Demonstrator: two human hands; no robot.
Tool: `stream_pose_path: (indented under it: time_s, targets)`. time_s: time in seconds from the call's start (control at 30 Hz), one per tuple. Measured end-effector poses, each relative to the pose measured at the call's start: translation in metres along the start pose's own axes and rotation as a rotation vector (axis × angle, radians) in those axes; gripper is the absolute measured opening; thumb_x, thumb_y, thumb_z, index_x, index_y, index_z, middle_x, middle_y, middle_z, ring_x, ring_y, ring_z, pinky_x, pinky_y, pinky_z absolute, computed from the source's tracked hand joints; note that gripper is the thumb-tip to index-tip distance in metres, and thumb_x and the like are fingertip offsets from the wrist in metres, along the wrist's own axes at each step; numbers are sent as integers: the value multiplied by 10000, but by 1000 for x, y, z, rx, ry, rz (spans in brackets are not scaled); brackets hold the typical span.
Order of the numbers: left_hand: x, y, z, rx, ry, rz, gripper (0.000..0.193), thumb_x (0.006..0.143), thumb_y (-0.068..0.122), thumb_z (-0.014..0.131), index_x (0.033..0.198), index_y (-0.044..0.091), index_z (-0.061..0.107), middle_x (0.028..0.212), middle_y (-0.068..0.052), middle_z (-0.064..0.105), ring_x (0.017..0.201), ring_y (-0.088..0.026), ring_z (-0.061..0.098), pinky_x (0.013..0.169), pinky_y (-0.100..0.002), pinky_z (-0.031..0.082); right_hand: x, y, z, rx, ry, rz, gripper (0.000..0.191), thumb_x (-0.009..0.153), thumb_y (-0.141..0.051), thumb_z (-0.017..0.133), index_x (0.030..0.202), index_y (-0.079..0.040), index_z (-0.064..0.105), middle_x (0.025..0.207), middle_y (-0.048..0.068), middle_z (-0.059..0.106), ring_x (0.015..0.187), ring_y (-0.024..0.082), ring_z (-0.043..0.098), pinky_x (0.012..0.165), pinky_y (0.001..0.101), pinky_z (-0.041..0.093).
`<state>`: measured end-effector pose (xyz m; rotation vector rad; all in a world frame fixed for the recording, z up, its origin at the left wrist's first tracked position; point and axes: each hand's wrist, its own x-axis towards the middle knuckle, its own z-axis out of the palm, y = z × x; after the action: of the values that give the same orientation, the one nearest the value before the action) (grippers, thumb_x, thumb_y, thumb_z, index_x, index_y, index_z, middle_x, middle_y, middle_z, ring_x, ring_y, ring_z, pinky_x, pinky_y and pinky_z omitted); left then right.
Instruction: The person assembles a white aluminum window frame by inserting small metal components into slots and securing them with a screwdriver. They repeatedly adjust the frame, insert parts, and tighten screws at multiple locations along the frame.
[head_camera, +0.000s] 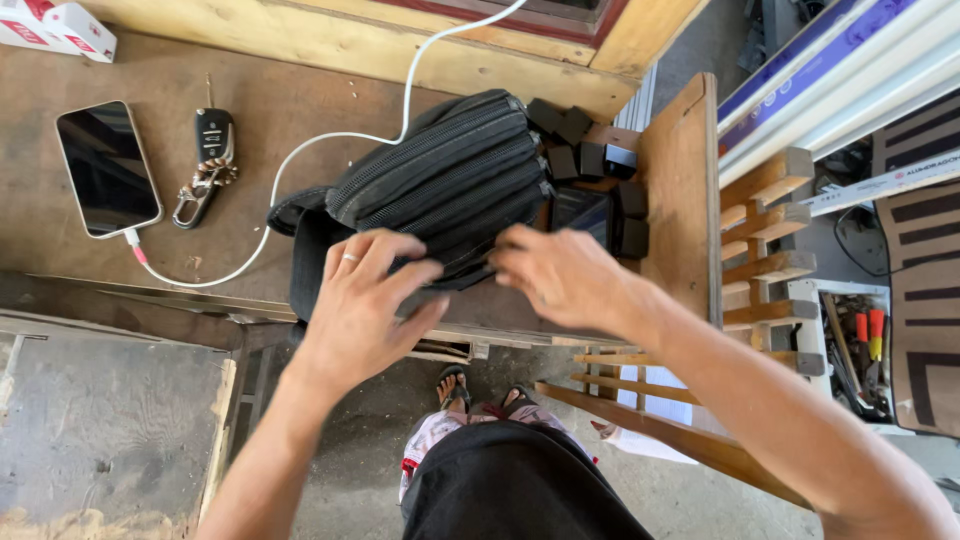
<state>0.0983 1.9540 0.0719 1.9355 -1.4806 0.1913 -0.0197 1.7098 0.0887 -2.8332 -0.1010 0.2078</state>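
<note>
1. Head view: your left hand (365, 300) rests on the near edge of the black bag (440, 190), fingers spread and curled over its zipped side, a ring on one finger.
2. Your right hand (560, 275) meets the bag from the right, its fingers drawn together at the bag's lower edge; whether they pinch a zip pull, you cannot tell from here.
3. The bag lies on the brown bench (150, 270) near its front edge, ribbed with several zip rows, a strap end hanging at its left.
4. Just right of the bag sit small black blocks (590, 155) heaped against a wooden board (680, 190) standing on edge.
5. Left of the bag, well apart, a phone (105, 168) lies screen up with a white cable (300, 150) plugged in; the cable loops past the bag and up off the bench.
6. A car key (210, 150) with a clip lies between phone and bag.
7. Below the bench you see your sandalled feet (480, 385) on the concrete floor.
</note>
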Motion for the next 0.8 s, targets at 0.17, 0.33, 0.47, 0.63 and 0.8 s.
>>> stream_pose_path:
  time_s: [0.17,0.33,0.47,0.63,0.8]
  targets:
    - [49,0,33,313,107,63,495,644,299,846,1059,94,672,1176,-112,586,1182,-332,534,977,-482,404,-17,-21,23,71,213,-10,265,925,-145,640,1164,-46,696,1216,173,591,814,374,683,709,467,551]
    - [71,-17,61,524,47,40,255,819,280,740,998,135,630,1024,-75,547,1043,-288,530,904,-434,411,-26,-21,42,-34,222,-6,287,885,-119,661,1164,-49,661,1292,174,570,875,350,697,741,432,571]
    - [73,-31,59,429,64,21,122,893,152,656,1011,172,634,1018,-39,551,1009,-268,526,847,-426,396,-34,-22,50,48,192,51,355,878,-71,654,1232,-45,631,1327,144,616,879,344,708,739,413,573]
    - [72,-28,50,201,15,223,127,862,174,662,988,184,670,1194,-79,570,1208,-305,506,974,-483,399,-41,-32,62,64,215,99,527,751,-15,644,1275,4,593,1404,200,581,784,338,706,716,418,567]
    - [78,-9,62,350,-196,208,173,794,264,666,876,117,708,1281,-128,563,1333,-349,439,1070,-547,360,-39,-31,69,120,277,137,509,781,-2,664,1283,-6,584,1435,176,579,805,334,704,729,417,565]
